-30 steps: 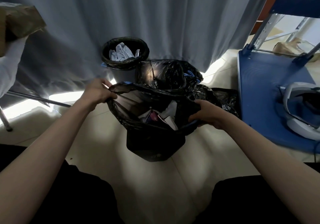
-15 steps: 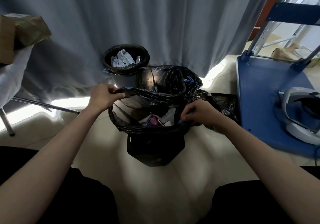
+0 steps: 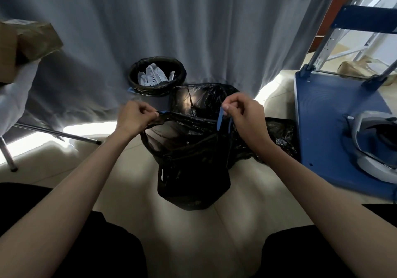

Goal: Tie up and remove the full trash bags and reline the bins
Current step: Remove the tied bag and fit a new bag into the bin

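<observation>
Grey curtain (image 3: 171, 20), pale tiled floor (image 3: 236, 224), blue platform (image 3: 335, 123) right.

Thin, glossy black plastic film is being shown by the trash bag (image 3: 189, 140), wrinkled and catching highlights, with a matt blue plastic drawstring (image 3: 220, 119) at its rim. At 12 o'clock, crumpled white paper (image 3: 152, 76) is being held in a bin (image 3: 156, 78) lined with the same shiny black film, before a matt grey cloth curtain (image 3: 171, 24). At 3 o'clock, smooth blue plastic is being displayed by a platform (image 3: 335, 123), and the floor (image 3: 182, 234) is being seen as smooth, faintly glossy tile.
</observation>
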